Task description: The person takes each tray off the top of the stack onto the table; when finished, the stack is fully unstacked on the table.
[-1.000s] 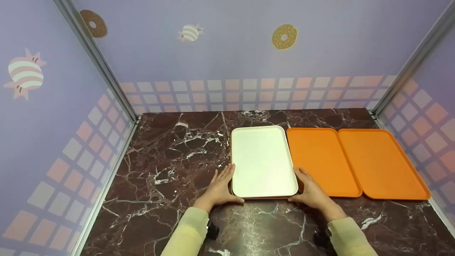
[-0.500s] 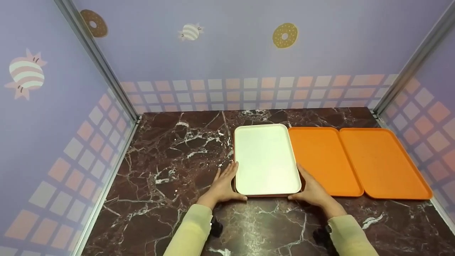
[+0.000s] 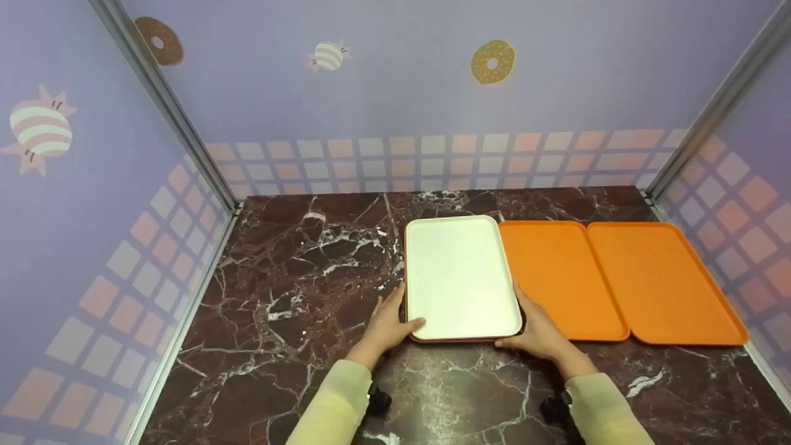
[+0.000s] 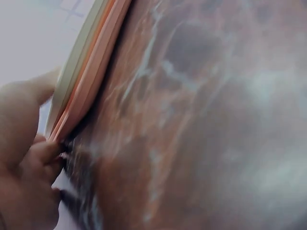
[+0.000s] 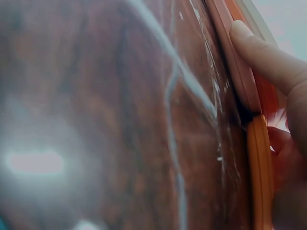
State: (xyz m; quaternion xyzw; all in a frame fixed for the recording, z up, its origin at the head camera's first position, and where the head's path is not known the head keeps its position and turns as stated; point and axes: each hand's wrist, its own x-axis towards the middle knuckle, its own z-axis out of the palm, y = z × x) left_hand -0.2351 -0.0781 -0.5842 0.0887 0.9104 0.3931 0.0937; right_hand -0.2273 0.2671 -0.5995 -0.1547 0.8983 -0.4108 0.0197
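A white tray tops a stack of trays in the head view; in the left wrist view an orange rim and a pink tray show beneath it. My left hand pinches the stack's near left corner, thumb over the white rim, curled fingers at the lower edge. At the near right corner my right hand touches the stack. Its straight thumb lies along the near side, on the pink tray in the right wrist view, and its fingers lie along the right side, partly hidden.
Two orange trays lie side by side to the right, the nearer one close against the stack and the other by the right wall. A dark marbled tabletop runs between patterned walls.
The stack has shifted slightly away from me and to the right. My left thumb has moved from the near edge up onto the white tray's rim. The orange trays have stayed put.
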